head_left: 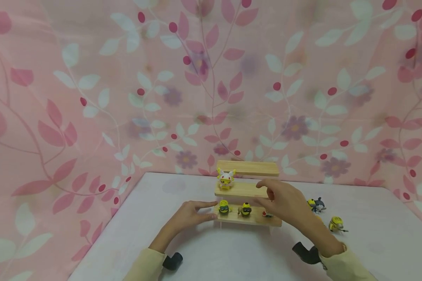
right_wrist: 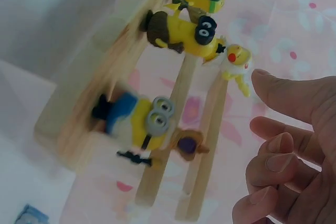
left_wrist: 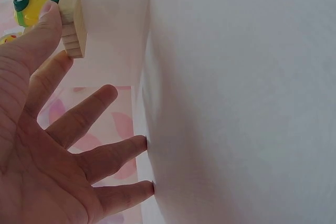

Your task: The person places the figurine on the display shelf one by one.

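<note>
A wooden tiered display shelf (head_left: 247,222) stands on the table. My left hand (head_left: 193,212) pinches the left end of its lowest board between thumb and index finger, other fingers spread. On that board stand a green-goggled minion figurine (head_left: 224,208), a dark-goggled minion figurine (head_left: 246,210), and, partly behind my right hand in the head view, a blue-trousered minion figurine (right_wrist: 139,116) with a small brown toy piece (right_wrist: 189,144) near it. My right hand (head_left: 285,203) hovers by the shelf's right end with loosely bent fingers, holding nothing. A white-hooded yellow figurine (head_left: 226,180) stands on the middle board.
To the right of the shelf lie more figurines: a dark grey one (head_left: 318,205) beside a yellow one, and a minion (head_left: 336,224) nearer the front. The table (head_left: 204,253) has a white cover. Behind it hangs a pink floral cloth (head_left: 211,97). Both wrists carry dark devices (head_left: 173,261).
</note>
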A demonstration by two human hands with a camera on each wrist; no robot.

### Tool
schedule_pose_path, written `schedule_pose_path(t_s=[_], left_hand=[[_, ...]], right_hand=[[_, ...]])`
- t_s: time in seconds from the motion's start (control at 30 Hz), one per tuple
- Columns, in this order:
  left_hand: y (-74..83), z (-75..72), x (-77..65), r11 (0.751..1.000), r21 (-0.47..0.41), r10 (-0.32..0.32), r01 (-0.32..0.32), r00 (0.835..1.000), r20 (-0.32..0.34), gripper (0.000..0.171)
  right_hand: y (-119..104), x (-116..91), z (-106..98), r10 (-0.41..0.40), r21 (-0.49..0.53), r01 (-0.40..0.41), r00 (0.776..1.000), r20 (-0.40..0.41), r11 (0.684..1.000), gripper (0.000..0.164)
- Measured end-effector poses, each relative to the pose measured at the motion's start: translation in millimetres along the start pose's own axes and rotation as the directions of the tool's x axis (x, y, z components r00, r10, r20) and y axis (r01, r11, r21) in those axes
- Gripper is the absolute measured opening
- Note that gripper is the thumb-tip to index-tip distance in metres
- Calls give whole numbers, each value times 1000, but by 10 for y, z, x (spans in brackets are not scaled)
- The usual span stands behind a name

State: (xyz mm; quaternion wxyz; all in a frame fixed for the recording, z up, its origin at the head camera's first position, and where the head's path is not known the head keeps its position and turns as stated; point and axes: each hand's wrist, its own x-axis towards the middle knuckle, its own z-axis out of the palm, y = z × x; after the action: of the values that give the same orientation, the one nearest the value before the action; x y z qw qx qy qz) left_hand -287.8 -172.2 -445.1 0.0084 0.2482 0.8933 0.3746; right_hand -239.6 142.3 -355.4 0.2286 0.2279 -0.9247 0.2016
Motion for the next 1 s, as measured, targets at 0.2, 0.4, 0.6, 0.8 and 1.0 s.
schedule_pose_path(t_s=[0.2, 0.4, 0.6, 0.8, 1.0], left_hand=[[8, -1, -3, 1000, -7, -2, 2, 1000, 4, 50], [-1, 2, -7, 1000, 1, -9, 9, 1000, 7, 49], [-4, 4, -4, 1000, 8, 4, -4, 1000, 2, 50], [8, 3, -3, 1000, 8, -10, 10, 1000, 1, 52], [2, 7, 2, 1000, 21, -19, 18, 1000, 3, 54]], right_hand=[[125, -131, -45, 11, -28, -11, 1000, -10, 1000, 34], [283, -260, -79, 35, -45, -36, 999, -13, 998, 33], [432, -383, -122, 39, -70, -40, 999, -19, 997, 31], [587, -489, -167, 98, -111, -94, 995, 26, 989, 30], [752, -621, -184, 150, -134, -141, 987, 60, 981, 32]])
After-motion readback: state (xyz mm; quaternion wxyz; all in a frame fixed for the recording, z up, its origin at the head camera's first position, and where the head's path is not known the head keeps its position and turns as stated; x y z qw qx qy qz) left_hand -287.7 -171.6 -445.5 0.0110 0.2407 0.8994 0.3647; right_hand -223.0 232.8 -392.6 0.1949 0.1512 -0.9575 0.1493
